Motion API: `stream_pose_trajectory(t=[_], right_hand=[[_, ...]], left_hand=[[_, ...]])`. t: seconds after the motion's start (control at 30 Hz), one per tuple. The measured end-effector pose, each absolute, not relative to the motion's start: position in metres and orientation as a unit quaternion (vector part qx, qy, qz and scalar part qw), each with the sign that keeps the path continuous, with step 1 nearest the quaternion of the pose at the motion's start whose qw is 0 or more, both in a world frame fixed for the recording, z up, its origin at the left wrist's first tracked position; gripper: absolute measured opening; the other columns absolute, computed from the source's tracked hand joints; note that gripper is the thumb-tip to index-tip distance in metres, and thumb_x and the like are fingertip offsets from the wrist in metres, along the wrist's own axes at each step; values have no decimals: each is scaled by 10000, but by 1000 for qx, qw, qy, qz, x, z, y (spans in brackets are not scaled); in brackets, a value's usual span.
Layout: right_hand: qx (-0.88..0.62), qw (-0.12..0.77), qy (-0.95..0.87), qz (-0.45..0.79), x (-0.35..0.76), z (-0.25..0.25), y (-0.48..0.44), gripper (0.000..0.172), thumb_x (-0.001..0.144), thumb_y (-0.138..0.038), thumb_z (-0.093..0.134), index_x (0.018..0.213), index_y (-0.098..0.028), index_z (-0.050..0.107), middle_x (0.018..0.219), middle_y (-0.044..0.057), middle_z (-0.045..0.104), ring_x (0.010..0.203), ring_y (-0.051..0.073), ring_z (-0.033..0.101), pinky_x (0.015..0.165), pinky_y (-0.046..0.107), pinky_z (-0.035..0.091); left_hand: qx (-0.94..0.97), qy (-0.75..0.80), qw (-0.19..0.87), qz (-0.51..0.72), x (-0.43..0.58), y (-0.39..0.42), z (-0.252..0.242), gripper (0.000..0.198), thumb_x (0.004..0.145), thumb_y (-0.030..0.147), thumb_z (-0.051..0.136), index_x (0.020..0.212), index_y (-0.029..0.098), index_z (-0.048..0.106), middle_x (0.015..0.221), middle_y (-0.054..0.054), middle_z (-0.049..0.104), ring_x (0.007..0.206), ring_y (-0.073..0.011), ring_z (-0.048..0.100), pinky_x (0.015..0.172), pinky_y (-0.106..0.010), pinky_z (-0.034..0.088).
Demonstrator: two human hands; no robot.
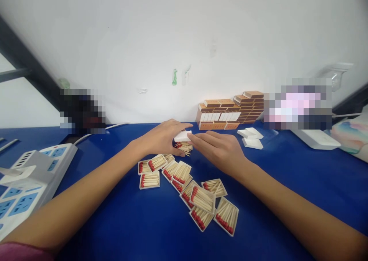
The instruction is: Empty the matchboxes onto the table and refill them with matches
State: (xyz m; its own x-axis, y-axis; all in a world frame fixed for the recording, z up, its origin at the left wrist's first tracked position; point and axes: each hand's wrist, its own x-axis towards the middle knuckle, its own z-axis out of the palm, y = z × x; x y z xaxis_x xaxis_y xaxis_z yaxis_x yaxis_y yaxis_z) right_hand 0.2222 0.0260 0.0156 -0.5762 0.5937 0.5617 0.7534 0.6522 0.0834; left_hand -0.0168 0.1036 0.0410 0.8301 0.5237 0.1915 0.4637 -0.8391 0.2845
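Just beyond the filled trays, both hands meet around a small white matchbox tray (183, 136) and a bunch of loose matches (184, 149). My left hand (162, 136) curves around the matches from the left, its thumb low and its fingers behind the tray. My right hand (220, 149) pinches the right end of the tray, which sits above the matches. Nearer to me lie several filled matchbox trays (150, 180), their red match heads showing. Some of them overlap, such as the filled tray (202, 199) on top of others at the right.
Stacked matchboxes (218, 117) stand against the wall, stepping higher at the right. White trays (252, 143) lie in front of them. A large power strip (54, 173) with a plugged-in adapter takes up the left side. A white object (317, 139) lies at the far right.
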Motion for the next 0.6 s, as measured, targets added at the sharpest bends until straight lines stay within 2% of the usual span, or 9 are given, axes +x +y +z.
stream_pose_trajectory(t=[0.13, 0.23, 0.37, 0.47, 0.6], right_hand=[[-375, 283, -858, -204, 224, 16, 25, 281, 1071, -238, 510, 1227, -201, 741, 1089, 79, 810, 876, 206, 726, 723, 344, 547], [-364, 330, -828, -270, 228, 20, 27, 204, 1036, -242, 587, 1160, -186, 740, 1057, 79, 811, 891, 205, 743, 729, 327, 549], [-374, 365, -794, -310, 239, 29, 28, 107, 988, -214, 651, 1067, -194, 720, 914, 34, 795, 759, 168, 719, 635, 300, 501], [-403, 372, -790, -275, 253, 36, 29, 85, 989, -234, 637, 988, -194, 711, 800, 23, 744, 669, 154, 667, 589, 293, 461], [-494, 365, -770, -172, 277, 42, 35, 167, 973, -312, 614, 871, -209, 697, 714, 23, 680, 617, 167, 608, 593, 312, 431]], left_hand=[[952, 254, 107, 133, -16, 102, 42, 911, 771, 483, 863, 1547, 236, 454, 1403, -134, 638, 1301, -332, 552, 1077, -475, 459], [952, 250, 105, 142, -15, 101, 42, 974, 760, 477, 870, 1577, 224, 403, 1433, -141, 604, 1319, -328, 534, 1099, -466, 451], [950, 258, 98, 150, -16, 99, 43, 1023, 772, 524, 851, 1606, 230, 339, 1481, -148, 548, 1364, -331, 498, 1124, -455, 435], [949, 265, 98, 141, -16, 99, 44, 1028, 784, 563, 834, 1616, 245, 322, 1491, -147, 536, 1370, -334, 490, 1117, -452, 437], [952, 259, 98, 131, -15, 98, 45, 1025, 792, 588, 820, 1621, 243, 326, 1496, -142, 536, 1374, -336, 485, 1120, -436, 421]])
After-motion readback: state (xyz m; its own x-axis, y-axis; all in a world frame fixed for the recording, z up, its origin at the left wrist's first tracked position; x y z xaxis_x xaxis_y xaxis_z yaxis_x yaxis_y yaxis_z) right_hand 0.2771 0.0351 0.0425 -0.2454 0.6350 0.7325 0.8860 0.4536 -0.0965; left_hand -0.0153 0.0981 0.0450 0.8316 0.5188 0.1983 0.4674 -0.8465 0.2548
